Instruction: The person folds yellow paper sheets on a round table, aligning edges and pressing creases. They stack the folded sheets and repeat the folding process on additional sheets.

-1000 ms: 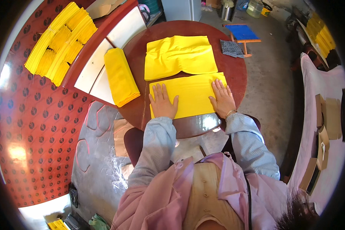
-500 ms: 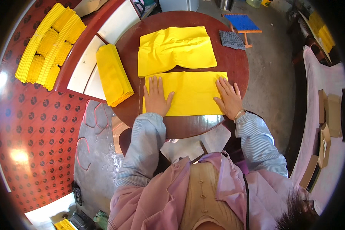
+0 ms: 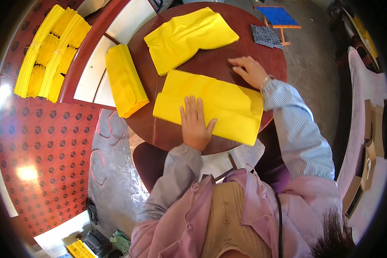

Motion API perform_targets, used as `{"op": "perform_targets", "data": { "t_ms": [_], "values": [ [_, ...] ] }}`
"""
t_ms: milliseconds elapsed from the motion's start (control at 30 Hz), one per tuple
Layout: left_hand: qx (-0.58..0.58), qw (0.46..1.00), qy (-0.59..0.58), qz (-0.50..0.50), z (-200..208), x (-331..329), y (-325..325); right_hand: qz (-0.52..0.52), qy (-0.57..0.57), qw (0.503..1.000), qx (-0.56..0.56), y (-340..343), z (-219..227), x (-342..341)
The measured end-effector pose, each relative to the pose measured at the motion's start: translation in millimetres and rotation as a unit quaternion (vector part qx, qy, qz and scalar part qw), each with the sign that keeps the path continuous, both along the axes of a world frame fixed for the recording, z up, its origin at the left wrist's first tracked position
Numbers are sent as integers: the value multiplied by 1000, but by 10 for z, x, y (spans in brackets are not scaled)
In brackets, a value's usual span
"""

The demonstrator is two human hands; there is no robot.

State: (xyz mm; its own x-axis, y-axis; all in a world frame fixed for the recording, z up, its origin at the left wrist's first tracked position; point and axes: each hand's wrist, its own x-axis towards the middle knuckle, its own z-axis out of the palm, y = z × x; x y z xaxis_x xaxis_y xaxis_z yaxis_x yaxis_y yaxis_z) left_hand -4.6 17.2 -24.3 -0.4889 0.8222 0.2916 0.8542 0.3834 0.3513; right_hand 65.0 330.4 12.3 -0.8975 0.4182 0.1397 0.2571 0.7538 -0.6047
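A flat rectangular piece of yellow fabric lies slanted near the front of the round dark-red table, its lower right corner reaching the table's edge. My left hand rests flat on the near part of this fabric, fingers stretched out. Just past the fabric's far right edge, my right hand is over bare table, its thumb and forefinger apart and nothing seen between them. Beyond lies a wrinkled stack of yellow fabric, also tilted.
A folded yellow bundle lies at the table's left, overlapping a white-panelled ledge. Further left, tied yellow bundles sit on a red patterned board. A blue-topped stool and a grey cloth are at the far right.
The near fabric has turned clockwise under my left hand. My right hand has lifted off it and moved away from me. The far stack now lies tilted and further off.
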Motion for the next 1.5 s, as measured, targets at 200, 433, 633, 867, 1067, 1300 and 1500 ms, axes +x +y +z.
{"op": "perform_targets", "data": {
  "t_ms": [200,433,633,867,1067,1300,1500],
  "values": [
    [-73,942,-71,-319,236,-579,255,-73,36,997,10,-816,100,1285],
    [-58,947,-179,-260,295,-800,724,14,47,949,-312,-2212,89,1720],
    [-101,986,-32,-129,156,-227,237,-77,173,981,-44,-1219,158,1388],
    [-112,962,-65,-241,325,-188,-161,-207,147,955,-156,-863,-87,1537],
    [-93,956,-95,-262,379,-12,-213,-288,88,932,-201,-1420,-263,1918],
    [-69,973,-47,-214,298,15,-278,-297,172,846,-408,-1447,-502,1852],
    [-88,980,-31,-174,288,-234,-534,-194,80,905,-370,-1208,-354,1991]
  ]
}}
